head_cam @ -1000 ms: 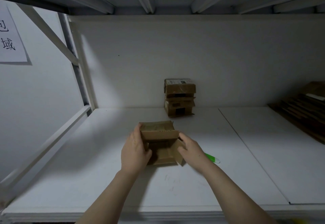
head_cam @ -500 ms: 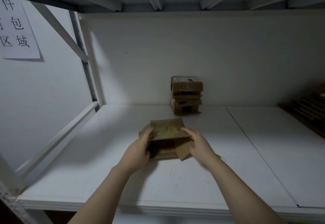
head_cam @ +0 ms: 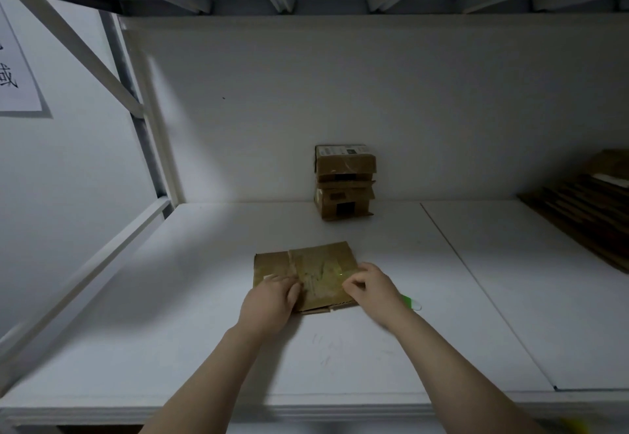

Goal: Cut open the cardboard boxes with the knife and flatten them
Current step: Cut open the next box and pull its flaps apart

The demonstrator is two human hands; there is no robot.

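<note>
Centrally, left hand, right hand press box (flat).

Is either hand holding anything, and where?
The flattened box lies on the shelf; left hand presses its near-left part, right hand its right edge. Whether either grips cannot be told.

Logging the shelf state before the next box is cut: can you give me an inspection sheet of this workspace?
Surface: white shelf board, with a seam down its right part.
Job's things: flattened box lies mid-shelf; two unflattened boxes stacked against the back wall; green knife by the right wrist, mostly hidden.
Clutter: flat cardboard pile at far right.
Grippers: left hand presses on the flattened box; right hand at its right edge, fingers curled, grip unclear.
Cables: nothing seen.
Surroundings: rack frame; paper sign at left.
</note>
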